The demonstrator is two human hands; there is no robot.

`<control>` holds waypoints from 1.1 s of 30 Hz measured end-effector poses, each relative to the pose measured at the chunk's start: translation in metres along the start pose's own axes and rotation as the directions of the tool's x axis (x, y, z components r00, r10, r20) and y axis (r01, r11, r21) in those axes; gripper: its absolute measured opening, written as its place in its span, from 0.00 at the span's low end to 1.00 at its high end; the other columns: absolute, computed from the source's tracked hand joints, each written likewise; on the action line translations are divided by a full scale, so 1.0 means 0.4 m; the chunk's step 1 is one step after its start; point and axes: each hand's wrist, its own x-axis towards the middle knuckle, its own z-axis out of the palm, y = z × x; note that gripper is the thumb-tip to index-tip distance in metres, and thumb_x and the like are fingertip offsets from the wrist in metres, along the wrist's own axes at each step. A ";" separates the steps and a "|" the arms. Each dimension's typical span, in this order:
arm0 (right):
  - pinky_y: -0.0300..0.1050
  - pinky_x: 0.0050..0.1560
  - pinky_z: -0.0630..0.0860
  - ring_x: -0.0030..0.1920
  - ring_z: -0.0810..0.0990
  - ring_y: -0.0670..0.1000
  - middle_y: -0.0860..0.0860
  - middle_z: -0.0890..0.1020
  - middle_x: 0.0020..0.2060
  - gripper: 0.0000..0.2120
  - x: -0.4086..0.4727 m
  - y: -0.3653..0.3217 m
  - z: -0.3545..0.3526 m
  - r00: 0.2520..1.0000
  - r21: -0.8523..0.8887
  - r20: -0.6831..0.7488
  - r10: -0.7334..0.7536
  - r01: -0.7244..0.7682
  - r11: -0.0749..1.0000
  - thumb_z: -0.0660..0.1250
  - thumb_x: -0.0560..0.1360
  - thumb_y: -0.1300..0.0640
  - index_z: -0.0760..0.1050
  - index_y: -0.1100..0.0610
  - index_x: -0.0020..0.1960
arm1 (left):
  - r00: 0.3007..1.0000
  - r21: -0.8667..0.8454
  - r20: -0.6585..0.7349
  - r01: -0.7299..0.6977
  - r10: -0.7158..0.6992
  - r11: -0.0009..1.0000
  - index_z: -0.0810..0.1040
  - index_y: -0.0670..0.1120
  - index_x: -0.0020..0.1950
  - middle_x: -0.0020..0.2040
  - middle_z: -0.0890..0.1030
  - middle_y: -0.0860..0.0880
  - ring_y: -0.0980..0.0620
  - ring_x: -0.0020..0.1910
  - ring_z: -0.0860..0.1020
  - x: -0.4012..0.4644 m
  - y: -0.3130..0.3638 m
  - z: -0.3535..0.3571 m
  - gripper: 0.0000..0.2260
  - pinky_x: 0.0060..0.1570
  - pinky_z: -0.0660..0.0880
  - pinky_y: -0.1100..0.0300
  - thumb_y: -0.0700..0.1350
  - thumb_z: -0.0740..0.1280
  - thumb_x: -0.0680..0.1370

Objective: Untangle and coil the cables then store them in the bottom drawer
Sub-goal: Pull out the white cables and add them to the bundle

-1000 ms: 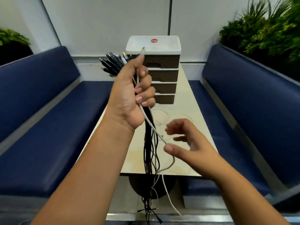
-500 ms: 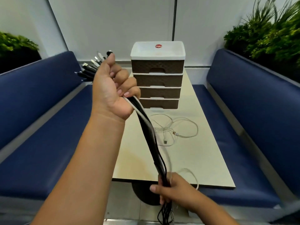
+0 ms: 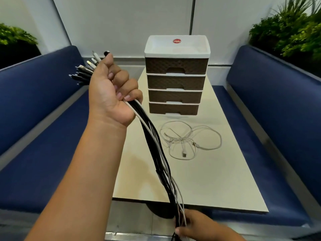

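Between blue benches (image 3: 43, 119), the table (image 3: 217, 180) carries a closed drawer unit (image 3: 175, 80) and loose white cable (image 3: 191, 140). Left grip (image 3: 111, 91) fists the cable bundle (image 3: 156, 148); right grip (image 3: 196, 226) clasps its lower stretch.

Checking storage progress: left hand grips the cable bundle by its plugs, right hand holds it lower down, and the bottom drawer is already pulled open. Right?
Not quite. The head view shows the bottom drawer closed, like the three above it. The rest holds: left hand grips the cable bundle by the plugs, right hand lower down.
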 end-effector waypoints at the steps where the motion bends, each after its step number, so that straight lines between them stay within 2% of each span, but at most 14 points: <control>1: 0.42 0.62 0.74 0.57 0.78 0.40 0.41 0.82 0.56 0.23 0.004 -0.016 -0.015 1.000 -0.051 0.001 0.005 -0.005 0.999 0.70 0.66 0.40 0.76 0.43 0.60 | 1.000 -0.003 0.002 0.013 -0.013 1.000 0.59 0.51 0.29 0.21 0.56 0.53 0.57 0.18 0.53 0.009 -0.003 -0.006 0.22 0.17 0.53 0.66 0.52 0.60 0.81; 5: 0.46 0.51 0.75 0.50 0.79 0.49 0.50 0.83 0.52 0.15 0.003 -0.101 -0.118 0.985 -0.350 0.117 0.123 -0.075 0.934 0.69 0.71 0.47 0.80 0.52 0.54 | 0.999 0.016 0.005 0.052 -0.052 0.999 0.60 0.51 0.28 0.22 0.56 0.53 0.58 0.18 0.53 0.056 -0.013 -0.039 0.22 0.18 0.52 0.65 0.52 0.59 0.81; 8: 0.47 0.49 0.79 0.44 0.82 0.49 0.52 0.85 0.48 0.13 0.005 -0.145 -0.207 0.978 -0.316 0.078 0.192 -0.159 0.935 0.70 0.73 0.48 0.82 0.56 0.51 | 0.997 0.033 -0.002 0.080 -0.080 0.996 0.60 0.51 0.29 0.22 0.57 0.53 0.58 0.18 0.54 0.091 -0.024 -0.065 0.21 0.19 0.52 0.65 0.53 0.59 0.81; 10: 0.45 0.44 0.81 0.39 0.84 0.49 0.53 0.85 0.45 0.10 0.027 -0.155 -0.262 0.978 -0.110 -0.047 0.201 -0.205 0.973 0.67 0.77 0.52 0.81 0.58 0.51 | 0.995 0.040 -0.005 0.097 -0.097 0.994 0.60 0.51 0.29 0.22 0.57 0.53 0.58 0.18 0.54 0.116 -0.032 -0.081 0.21 0.19 0.52 0.65 0.53 0.59 0.81; 11: 0.44 0.41 0.80 0.38 0.84 0.49 0.53 0.85 0.44 0.09 0.049 -0.151 -0.288 0.964 -0.036 -0.178 0.195 -0.204 0.978 0.66 0.78 0.54 0.80 0.58 0.50 | 0.994 0.042 -0.006 0.106 -0.106 0.993 0.60 0.51 0.29 0.22 0.57 0.53 0.58 0.18 0.54 0.127 -0.035 -0.087 0.21 0.19 0.52 0.65 0.53 0.59 0.81; 13: 0.44 0.44 0.78 0.42 0.84 0.52 0.52 0.84 0.47 0.07 0.110 -0.121 -0.336 0.853 -0.031 -0.499 0.156 -0.197 0.980 0.62 0.79 0.58 0.79 0.56 0.50 | 0.992 0.044 -0.002 0.128 -0.128 0.991 0.61 0.51 0.29 0.21 0.57 0.53 0.58 0.18 0.54 0.152 -0.040 -0.097 0.21 0.19 0.52 0.66 0.53 0.58 0.81; 15: 0.46 0.53 0.75 0.53 0.80 0.55 0.54 0.80 0.56 0.12 0.168 -0.081 -0.370 0.710 -0.093 -0.692 0.127 -0.263 0.960 0.60 0.79 0.62 0.77 0.55 0.59 | 0.989 0.048 0.003 0.147 -0.147 0.988 0.61 0.51 0.29 0.22 0.57 0.53 0.58 0.18 0.54 0.177 -0.043 -0.103 0.21 0.20 0.52 0.66 0.53 0.59 0.81; 18: 0.49 0.56 0.73 0.60 0.74 0.56 0.53 0.74 0.62 0.19 0.218 -0.024 -0.390 0.626 -0.224 -0.763 0.160 -0.489 0.843 0.57 0.77 0.65 0.71 0.55 0.66 | 0.984 0.051 0.005 0.177 -0.178 0.983 0.61 0.51 0.29 0.22 0.57 0.53 0.58 0.18 0.54 0.209 -0.045 -0.110 0.21 0.21 0.51 0.66 0.54 0.59 0.81; 21: 0.43 0.45 0.71 0.49 0.74 0.52 0.50 0.77 0.51 0.12 0.231 0.007 -0.407 0.592 -0.349 -0.796 0.130 -0.622 0.701 0.57 0.77 0.64 0.75 0.54 0.56 | 0.979 0.067 0.004 0.204 -0.205 0.977 0.62 0.51 0.28 0.22 0.57 0.53 0.58 0.18 0.54 0.235 -0.045 -0.117 0.22 0.20 0.51 0.66 0.54 0.59 0.81; 23: 0.43 0.43 0.70 0.45 0.73 0.51 0.48 0.78 0.46 0.10 0.223 0.005 -0.436 0.586 -0.387 -0.804 0.099 -0.642 0.662 0.58 0.78 0.62 0.76 0.52 0.52 | 0.976 0.086 0.005 0.218 -0.219 0.972 0.62 0.51 0.28 0.22 0.57 0.53 0.58 0.18 0.54 0.250 -0.044 -0.123 0.22 0.20 0.51 0.66 0.54 0.58 0.81; 25: 0.47 0.43 0.70 0.43 0.73 0.52 0.49 0.81 0.46 0.09 0.201 -0.023 -0.485 0.568 -0.327 -0.819 0.078 -0.575 0.750 0.58 0.78 0.60 0.75 0.49 0.49 | 0.972 0.105 -0.002 0.232 -0.233 0.967 0.62 0.51 0.28 0.22 0.56 0.53 0.58 0.18 0.54 0.264 -0.042 -0.130 0.22 0.19 0.52 0.66 0.54 0.58 0.81; 28: 0.50 0.41 0.74 0.41 0.79 0.54 0.47 0.83 0.39 0.08 0.135 -0.138 -0.572 0.527 0.011 -0.840 0.128 -0.219 0.976 0.57 0.81 0.56 0.71 0.48 0.45 | 0.963 0.107 0.001 0.266 -0.268 0.958 0.62 0.51 0.28 0.22 0.56 0.53 0.58 0.18 0.54 0.281 -0.041 -0.137 0.22 0.18 0.53 0.66 0.55 0.58 0.82; 31: 0.49 0.41 0.78 0.35 0.81 0.52 0.49 0.80 0.31 0.06 0.053 -0.316 -0.619 0.402 0.139 -0.915 0.040 0.221 0.965 0.60 0.82 0.52 0.73 0.47 0.47 | 0.955 0.110 0.001 0.294 -0.295 0.950 0.62 0.51 0.28 0.22 0.57 0.53 0.59 0.17 0.55 0.295 -0.048 -0.140 0.22 0.18 0.53 0.67 0.55 0.58 0.81; 33: 0.43 0.35 0.76 0.29 0.75 0.48 0.50 0.75 0.29 0.07 0.007 -0.435 -0.618 0.329 0.146 -0.944 -0.002 0.427 0.892 0.59 0.82 0.52 0.75 0.50 0.50 | 0.954 0.136 -0.007 0.298 -0.300 0.945 0.64 0.51 0.30 0.22 0.56 0.53 0.59 0.18 0.54 0.300 -0.055 -0.136 0.21 0.18 0.52 0.67 0.55 0.58 0.81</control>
